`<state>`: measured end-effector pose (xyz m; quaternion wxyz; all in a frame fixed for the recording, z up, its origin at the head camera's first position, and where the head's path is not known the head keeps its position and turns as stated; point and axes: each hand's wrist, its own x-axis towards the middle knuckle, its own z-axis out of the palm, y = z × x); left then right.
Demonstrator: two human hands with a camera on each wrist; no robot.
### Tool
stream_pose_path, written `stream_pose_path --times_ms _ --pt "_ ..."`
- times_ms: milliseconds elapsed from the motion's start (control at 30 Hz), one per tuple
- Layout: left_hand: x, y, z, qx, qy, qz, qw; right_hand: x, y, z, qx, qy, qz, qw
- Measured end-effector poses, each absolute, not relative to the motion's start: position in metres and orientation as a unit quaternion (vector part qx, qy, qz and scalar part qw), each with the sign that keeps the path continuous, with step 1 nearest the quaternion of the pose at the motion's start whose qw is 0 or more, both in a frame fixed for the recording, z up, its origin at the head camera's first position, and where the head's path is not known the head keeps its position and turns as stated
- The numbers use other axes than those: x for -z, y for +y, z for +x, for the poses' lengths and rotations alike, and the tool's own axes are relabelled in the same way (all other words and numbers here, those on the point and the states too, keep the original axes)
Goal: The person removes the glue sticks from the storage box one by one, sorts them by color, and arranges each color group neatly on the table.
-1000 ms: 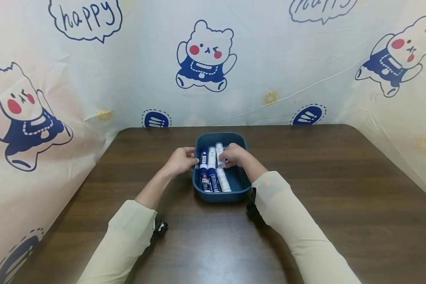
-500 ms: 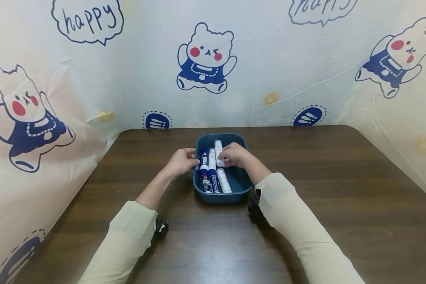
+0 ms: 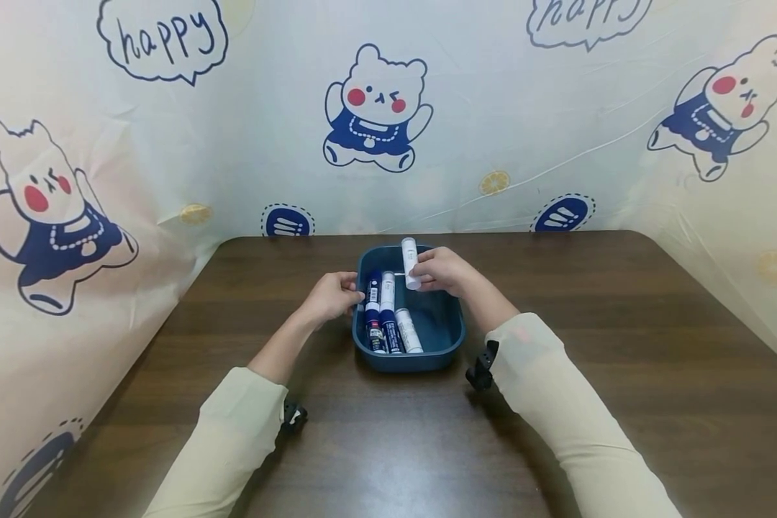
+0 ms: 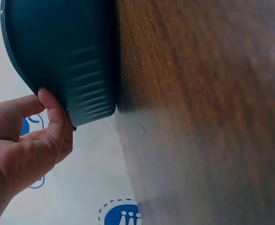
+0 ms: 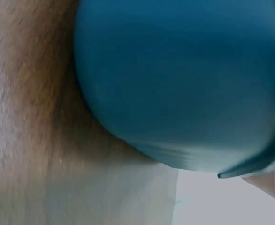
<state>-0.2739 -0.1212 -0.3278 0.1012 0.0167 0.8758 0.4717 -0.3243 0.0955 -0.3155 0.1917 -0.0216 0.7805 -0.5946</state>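
Note:
A dark blue plastic bin [image 3: 408,364] stands on the table. My left hand [image 3: 329,296] pinches its left rim; in the left wrist view, fingers [image 4: 55,112] press on the bin's outer wall. Over the back right of the bin, my right hand [image 3: 445,269] holds a short white tube [image 3: 409,263] between thumb and fingers, tilted nearly upright. Inside lie blue-and-white markers [image 3: 388,316] along the left side, with another white tube [image 3: 409,331] beside them. The right wrist view mostly shows the bin's wall [image 5: 175,84], and only a sliver of hand [image 5: 271,185] at the edge.
The brown wooden table [image 3: 388,432] extends around the bin. A cartoon-printed sheet [image 3: 479,108] hangs behind and along both sides. Black wrist cameras sit by both sleeves, one of them the right camera [image 3: 482,367].
My right hand has lifted the white tube from among the markers, up and slightly right over the bin's back. The left hand stays at the rim.

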Motion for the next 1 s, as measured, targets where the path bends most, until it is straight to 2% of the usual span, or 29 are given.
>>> stream_pose_path --times_ms 1000 --pt "0.329 -0.122 -0.275 -0.470 0.877 0.023 0.098 0.298 0.153 -0.325 0.635 0.756 -0.026 0.155"
